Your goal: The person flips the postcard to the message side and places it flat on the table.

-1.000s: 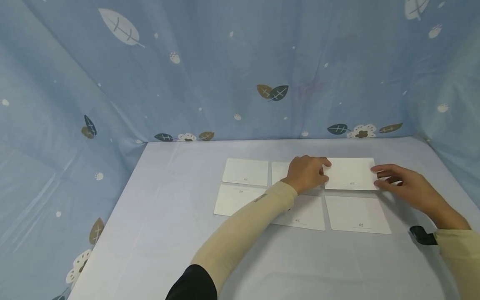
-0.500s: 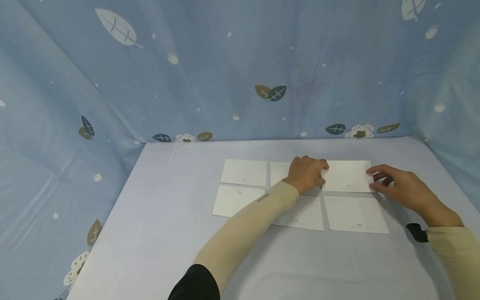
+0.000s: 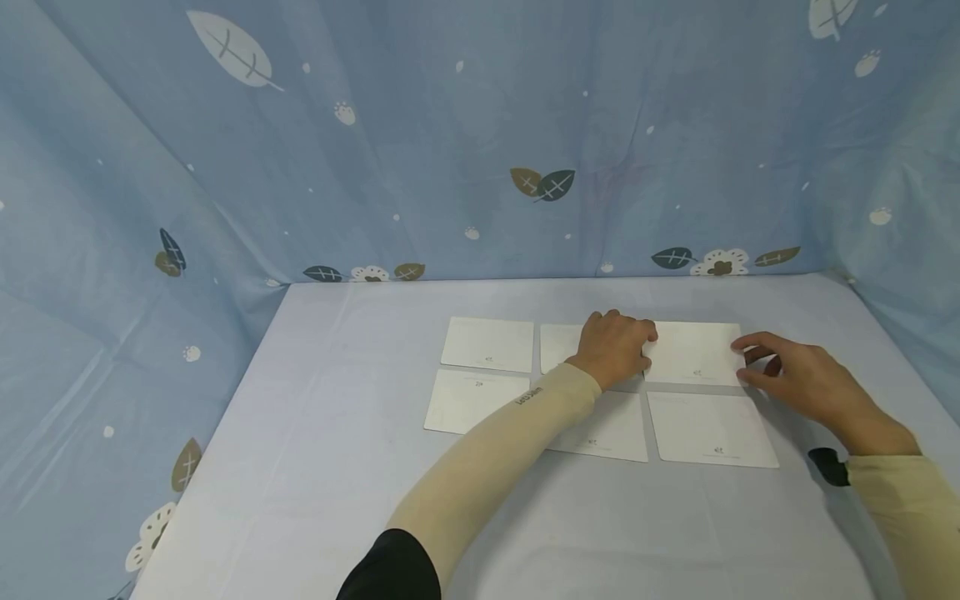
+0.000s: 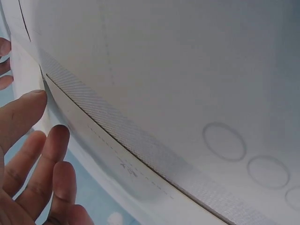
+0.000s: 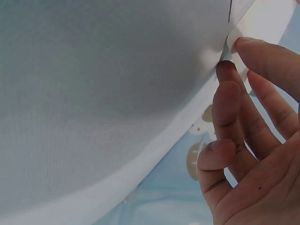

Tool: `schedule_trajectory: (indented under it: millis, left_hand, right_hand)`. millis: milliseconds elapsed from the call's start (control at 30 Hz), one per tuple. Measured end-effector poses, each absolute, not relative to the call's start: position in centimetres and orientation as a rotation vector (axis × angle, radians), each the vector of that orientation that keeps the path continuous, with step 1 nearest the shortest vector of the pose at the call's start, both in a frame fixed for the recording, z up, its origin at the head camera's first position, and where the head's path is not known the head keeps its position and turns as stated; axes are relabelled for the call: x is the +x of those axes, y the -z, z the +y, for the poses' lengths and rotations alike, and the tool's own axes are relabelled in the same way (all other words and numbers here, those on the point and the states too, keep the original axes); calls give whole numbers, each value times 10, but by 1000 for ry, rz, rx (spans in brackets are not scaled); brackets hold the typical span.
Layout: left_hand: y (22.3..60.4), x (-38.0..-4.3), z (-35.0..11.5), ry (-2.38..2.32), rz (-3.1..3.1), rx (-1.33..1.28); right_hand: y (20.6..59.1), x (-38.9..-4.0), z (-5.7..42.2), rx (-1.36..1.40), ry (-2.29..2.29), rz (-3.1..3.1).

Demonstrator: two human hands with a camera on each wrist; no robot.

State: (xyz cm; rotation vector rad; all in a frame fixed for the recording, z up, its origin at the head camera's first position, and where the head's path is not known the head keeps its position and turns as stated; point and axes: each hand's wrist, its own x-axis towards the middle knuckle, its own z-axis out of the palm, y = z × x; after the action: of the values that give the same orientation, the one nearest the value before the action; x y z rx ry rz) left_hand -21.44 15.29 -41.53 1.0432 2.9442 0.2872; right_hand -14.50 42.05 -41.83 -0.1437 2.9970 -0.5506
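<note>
A white card (image 3: 696, 354) lies at the back right of a group of similar cards, with a small dark mark near its front edge. My left hand (image 3: 611, 348) pinches its left edge between thumb and fingers. On the opposite side, my right hand (image 3: 813, 382) grips the right edge. In the right wrist view the right thumb (image 5: 262, 54) lies on the card's pale corner, fingers underneath. Just in front is another white card (image 3: 712, 429). The left hand and sleeve partly cover the back middle card (image 3: 555, 343) and the front middle card (image 3: 603, 429).
Two more white cards, the back left card (image 3: 487, 343) and front left card (image 3: 472, 396), lie further left on the white-covered table (image 3: 315, 433). A blue leaf-patterned curtain (image 3: 420, 125) rises behind and beside it. A black strap (image 3: 828, 467) hangs by the right sleeve.
Both hands have brought the back right card slightly toward the front and left, lower over the table, near the front right card. In the last half second it has barely moved.
</note>
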Motion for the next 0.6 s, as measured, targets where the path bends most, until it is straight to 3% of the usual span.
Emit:
schedule_trajectory:
  millis: [600]
  left_hand:
    - [411,-213,151,-239,2975,1084]
  right_hand:
    - [416,-143,419,-117,562,3067]
